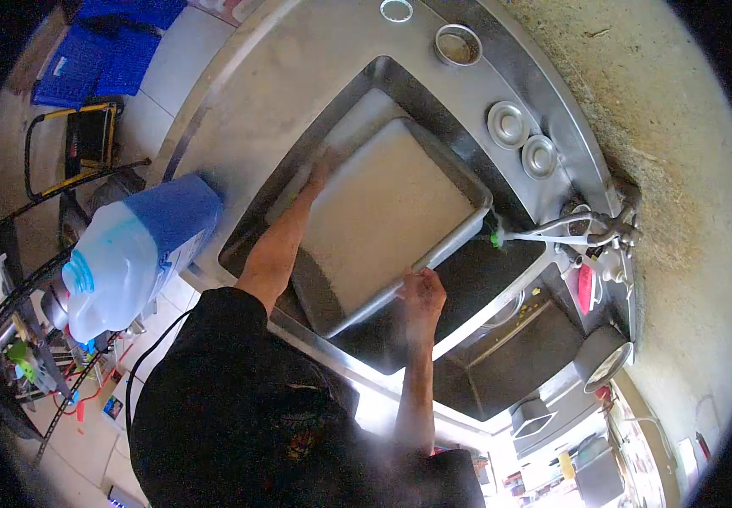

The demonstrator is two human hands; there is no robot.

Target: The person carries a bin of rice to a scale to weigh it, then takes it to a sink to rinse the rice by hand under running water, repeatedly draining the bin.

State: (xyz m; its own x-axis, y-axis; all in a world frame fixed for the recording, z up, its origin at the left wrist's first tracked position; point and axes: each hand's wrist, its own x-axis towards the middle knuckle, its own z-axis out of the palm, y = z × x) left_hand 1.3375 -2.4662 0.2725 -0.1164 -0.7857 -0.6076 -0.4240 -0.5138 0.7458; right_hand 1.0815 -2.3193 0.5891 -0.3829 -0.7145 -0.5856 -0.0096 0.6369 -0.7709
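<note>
A large, deep rectangular metal pan (387, 220) sits at a slant inside the sink basin (256, 216). My right hand (423, 292) is closed on its near right rim, knuckles upward. Across the pan, my left hand (322, 169) reaches to the left side wall; its fingers are blurred and blend with the grey metal. Close to the pan's right corner is the green-tipped end of the faucet spout (510, 237).
A second basin (510, 356) adjoins on the right. Small round metal tins (458, 45) and lids (508, 125) line the back ledge. A big blue-labelled plastic jug (141, 254) stands at left. A red-pink item (586, 288) lies by the faucet (620, 230).
</note>
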